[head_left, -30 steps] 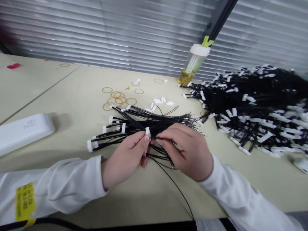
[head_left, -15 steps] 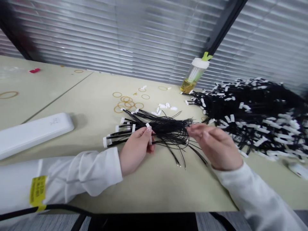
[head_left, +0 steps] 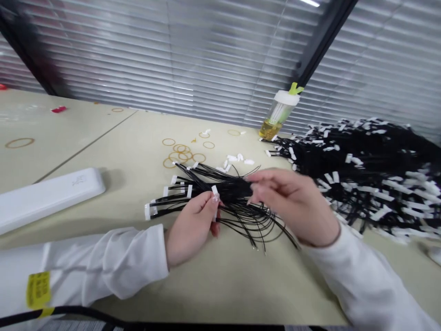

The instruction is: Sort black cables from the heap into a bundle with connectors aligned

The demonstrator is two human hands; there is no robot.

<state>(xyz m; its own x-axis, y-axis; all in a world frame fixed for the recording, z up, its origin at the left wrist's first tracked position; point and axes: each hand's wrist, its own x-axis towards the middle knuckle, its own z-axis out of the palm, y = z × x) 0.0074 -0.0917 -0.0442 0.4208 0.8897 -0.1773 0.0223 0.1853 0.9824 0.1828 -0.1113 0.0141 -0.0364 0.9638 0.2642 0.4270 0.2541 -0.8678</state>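
A bundle of thin black cables [head_left: 234, 189] with white connectors at its left ends lies in the middle of the table. My left hand [head_left: 196, 223] is closed on a white connector [head_left: 215, 191] with black wires running from it to the right. Above the right part of the bundle is my right hand [head_left: 292, 200], its thumb and fingertips drawn together at the wires. What lies between those fingertips is too small to make out. The loose wire ends fan out below, between the hands.
A large pile of black cables [head_left: 372, 161] covers the right side. Behind stands a bottle [head_left: 279, 115] with yellow contents. Rubber bands [head_left: 181, 154] and small white connectors [head_left: 240, 157] lie behind the bundle. A white case [head_left: 51, 195] rests at left.
My right hand has moved left along the wires, nearer my left hand. My left hand still holds the connector. The view has shifted slightly.
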